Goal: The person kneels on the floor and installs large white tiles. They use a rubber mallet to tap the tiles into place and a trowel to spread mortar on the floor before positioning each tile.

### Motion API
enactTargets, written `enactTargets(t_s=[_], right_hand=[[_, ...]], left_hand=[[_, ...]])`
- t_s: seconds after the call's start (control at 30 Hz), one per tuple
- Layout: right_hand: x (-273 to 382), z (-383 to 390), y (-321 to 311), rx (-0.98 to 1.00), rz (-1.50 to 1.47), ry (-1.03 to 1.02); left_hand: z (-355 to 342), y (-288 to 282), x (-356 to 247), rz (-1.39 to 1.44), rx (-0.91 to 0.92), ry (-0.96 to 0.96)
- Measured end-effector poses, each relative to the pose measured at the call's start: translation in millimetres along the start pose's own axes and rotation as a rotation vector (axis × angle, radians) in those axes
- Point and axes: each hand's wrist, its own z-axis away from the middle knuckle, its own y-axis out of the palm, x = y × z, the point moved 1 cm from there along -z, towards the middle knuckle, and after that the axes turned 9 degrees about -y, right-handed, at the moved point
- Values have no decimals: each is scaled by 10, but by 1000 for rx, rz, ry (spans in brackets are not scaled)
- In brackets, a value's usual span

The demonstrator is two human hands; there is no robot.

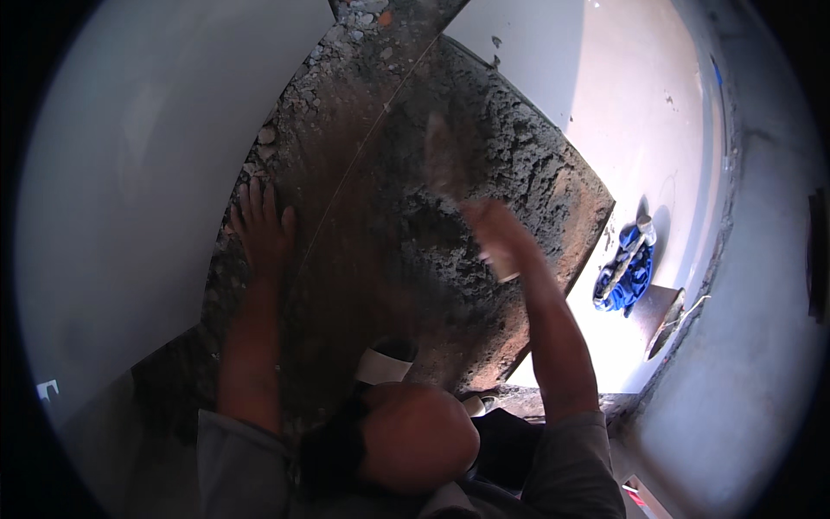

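Two hands on a rough grey floor patch

The left hand [262, 227] lies flat and open on the gritty mortar bed [519, 173], holding nothing. The right hand [491, 232] is closed around a blurry trowel [445, 160] over the wet grey part. A blue cloth [624, 272] lies on the white tile [622, 104] nearby.

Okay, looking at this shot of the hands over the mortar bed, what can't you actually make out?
- Head view: the tool in the right hand is motion-blurred; its kind is unclear.
- The right hand's fingers are smeared too, so the grip is unreadable.
- The blue cloth bundle on the white tile is too small to identify.
- The left hand presses flat on the mortar; its palm side is hidden.
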Motion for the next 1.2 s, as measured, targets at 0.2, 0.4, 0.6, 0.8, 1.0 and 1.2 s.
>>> enactTargets(t_s=[0.2,0.4,0.6,0.8,1.0,1.2], right_hand=[[-578,417,-208,-14,74,-31],[-1646,1537,822,-337,-659,389],[-1371,922,1852,-293,-211,-38],[-491,622,1260,-87,224,-25],[-337,629,1339,-72,265,-115],[-471,695,1168,-49,492,-209]], left_hand=[[-45,2,-13,-28,9,13],[-48,12,18,-13,84,-25],[-40,63,39,-60,60,-4],[-52,122,71,-64,-42,41],[-20,167,99,-25,-39,37],[-63,131,73,-31,-32,25]])
